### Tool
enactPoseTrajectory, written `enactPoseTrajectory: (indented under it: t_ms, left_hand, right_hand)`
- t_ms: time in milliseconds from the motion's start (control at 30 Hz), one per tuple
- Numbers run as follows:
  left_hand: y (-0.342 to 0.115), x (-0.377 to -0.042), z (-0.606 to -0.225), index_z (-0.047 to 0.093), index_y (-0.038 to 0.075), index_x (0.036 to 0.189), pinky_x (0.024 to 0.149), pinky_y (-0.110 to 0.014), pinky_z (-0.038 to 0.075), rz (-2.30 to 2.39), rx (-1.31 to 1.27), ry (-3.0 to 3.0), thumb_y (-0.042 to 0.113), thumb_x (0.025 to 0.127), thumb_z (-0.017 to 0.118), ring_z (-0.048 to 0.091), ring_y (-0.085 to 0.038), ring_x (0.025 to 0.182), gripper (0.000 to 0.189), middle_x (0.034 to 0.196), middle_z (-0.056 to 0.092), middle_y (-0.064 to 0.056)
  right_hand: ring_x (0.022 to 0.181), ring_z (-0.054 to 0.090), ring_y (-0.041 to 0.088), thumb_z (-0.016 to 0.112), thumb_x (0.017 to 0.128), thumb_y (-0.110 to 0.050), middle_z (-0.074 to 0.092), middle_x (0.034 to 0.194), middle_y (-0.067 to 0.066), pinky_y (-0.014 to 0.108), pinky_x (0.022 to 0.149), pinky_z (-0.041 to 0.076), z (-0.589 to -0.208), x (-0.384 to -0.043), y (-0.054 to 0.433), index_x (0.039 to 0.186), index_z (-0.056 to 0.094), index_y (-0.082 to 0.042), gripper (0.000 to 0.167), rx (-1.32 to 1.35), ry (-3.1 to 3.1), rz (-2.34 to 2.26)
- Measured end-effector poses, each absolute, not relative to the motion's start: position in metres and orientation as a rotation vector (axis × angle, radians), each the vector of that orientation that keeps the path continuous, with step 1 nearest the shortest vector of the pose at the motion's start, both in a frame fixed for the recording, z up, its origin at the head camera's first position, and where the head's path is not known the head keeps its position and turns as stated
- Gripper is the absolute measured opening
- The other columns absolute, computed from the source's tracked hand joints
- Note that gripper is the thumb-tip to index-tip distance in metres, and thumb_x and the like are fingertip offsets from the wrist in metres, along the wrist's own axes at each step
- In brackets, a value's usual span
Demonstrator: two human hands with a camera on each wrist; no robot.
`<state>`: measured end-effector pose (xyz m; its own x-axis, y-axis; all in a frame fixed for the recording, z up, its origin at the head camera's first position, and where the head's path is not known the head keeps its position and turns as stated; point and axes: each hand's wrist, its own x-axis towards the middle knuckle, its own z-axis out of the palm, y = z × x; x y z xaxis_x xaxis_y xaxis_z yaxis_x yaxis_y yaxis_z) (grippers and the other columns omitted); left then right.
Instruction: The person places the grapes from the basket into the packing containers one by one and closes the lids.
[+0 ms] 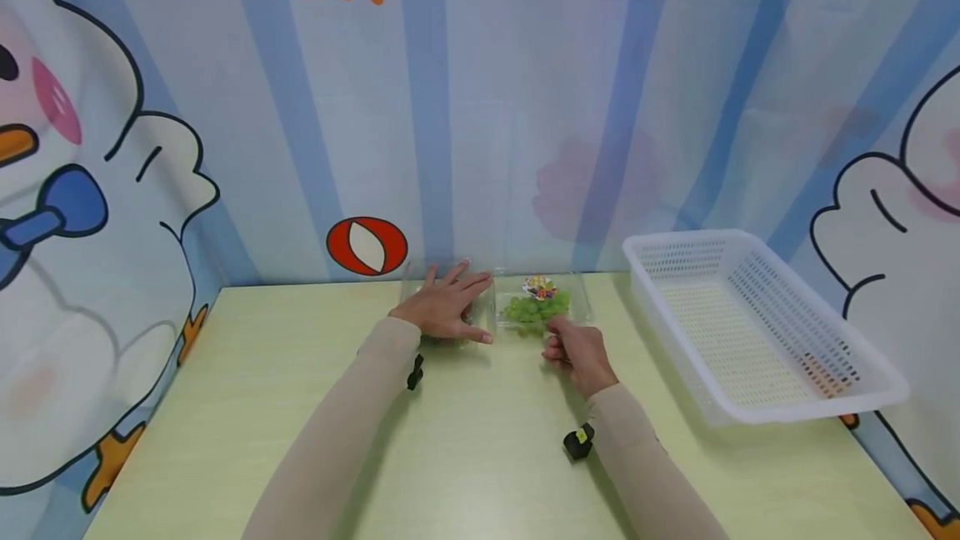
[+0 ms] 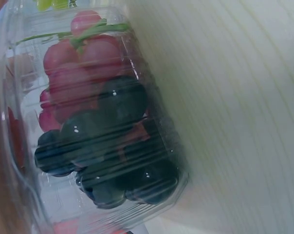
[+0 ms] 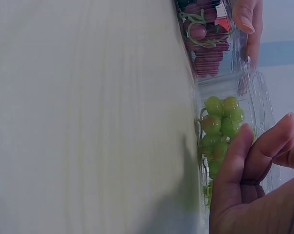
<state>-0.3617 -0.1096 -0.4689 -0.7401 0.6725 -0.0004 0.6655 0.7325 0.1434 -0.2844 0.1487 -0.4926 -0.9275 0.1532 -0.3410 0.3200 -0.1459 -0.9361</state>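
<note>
My left hand (image 1: 444, 305) lies with fingers spread on top of a clear plastic box (image 2: 161, 207). Inside that box are red grapes (image 2: 69, 85) and dark grapes (image 2: 122, 100), with a green stem among the red ones. A second clear box (image 3: 217, 87) stands against its right side and holds green grapes (image 1: 534, 307). On this second box is a colourful sticker (image 1: 540, 287). At its front right is my right hand (image 1: 581, 352), fingers bent. Thumb and index fingertips stand apart in the right wrist view, with nothing visible between them.
A white perforated plastic basket (image 1: 678, 336) stands on the right side of the pale wooden table (image 1: 487, 457). Behind the boxes hangs a blue striped curtain (image 1: 495, 107) with printed cartoon ducks at both sides.
</note>
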Motion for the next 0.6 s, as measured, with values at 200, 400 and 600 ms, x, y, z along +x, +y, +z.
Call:
enactPoseTrajectory:
  t_ms: [200, 400, 600]
  left_hand:
    - [-0.109, -0.361, -0.467, 0.017, 0.025, 0.165, 0.117, -0.073, 0.001, 0.194, 1.109, 2.875, 0.081, 0.085, 0.053, 0.003, -0.032, 0.158, 0.104, 0.171, 0.017, 0.002]
    - [-0.109, -0.36, -0.467, 0.018, 0.024, 0.165, 0.117, -0.073, 0.001, 0.19, 1.114, 2.873, 0.08, 0.086, 0.054, 0.003, -0.033, 0.158, 0.103, 0.171, 0.018, 0.001]
    - [-0.11, -0.36, -0.467, 0.019, 0.023, 0.164, 0.117, -0.073, 0.001, 0.205, 1.118, 2.876, 0.08, 0.086, 0.054, 0.003, -0.033, 0.158, 0.103, 0.17, 0.019, 0.0]
  right_hand:
    - [0.05, 0.062, 0.008, 0.066, 0.091, -0.017, 0.063, 0.064, 0.0, 0.023, 0.053, 0.052, -0.491, -0.284, 0.142, 0.107, 0.069, 0.008, 0.03, 0.528, 1.974, -2.223]
    - [0.049, 0.062, 0.009, 0.067, 0.09, -0.016, 0.062, 0.062, 0.0, 0.023, 0.051, 0.051, -0.492, -0.284, 0.136, 0.095, 0.07, 0.005, 0.021, 0.529, 1.956, -2.228]
    - [0.048, 0.061, 0.009, 0.068, 0.09, -0.018, 0.062, 0.06, 0.0, 0.022, 0.05, 0.05, -0.491, -0.284, 0.13, 0.089, 0.07, 0.003, 0.021, 0.524, 1.959, -2.219]
